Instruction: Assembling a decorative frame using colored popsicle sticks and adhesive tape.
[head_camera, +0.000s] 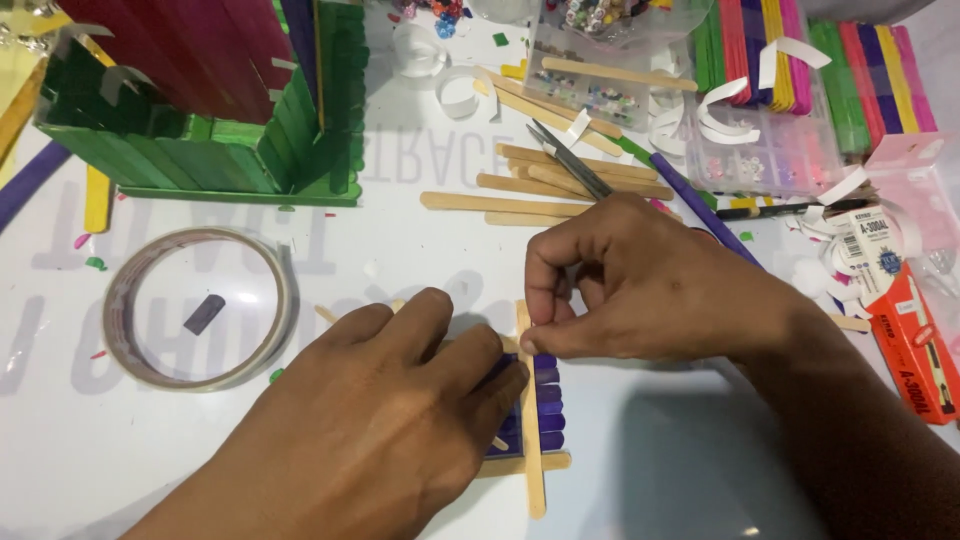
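The left hand lies flat w/ fingers stretched out, pressing down on a panel of purple sticks side by side on the white counter. It grips nothing, just pushes. The panel sits low in the middle, mostly hidden under that hand.

The right hand is curled nearly closed. Its thumb & first finger pinch the top of a plain wood stick that stands up-and-down across the purple ones, touching them. Another plain stick pokes out at the bottom of the panel, lying sideways.

Left of the hands is a tape roll lying flat, w/ a small dark bit inside its ring. Up in the left corner is a green stick box w/ red sticks on top. Above the right hand there's a loose pile of plain sticks, and scissors lie on them. Top right has colored sticks in bundles & a clear bead box. An orange pack lies at the right edge, near the right arm.
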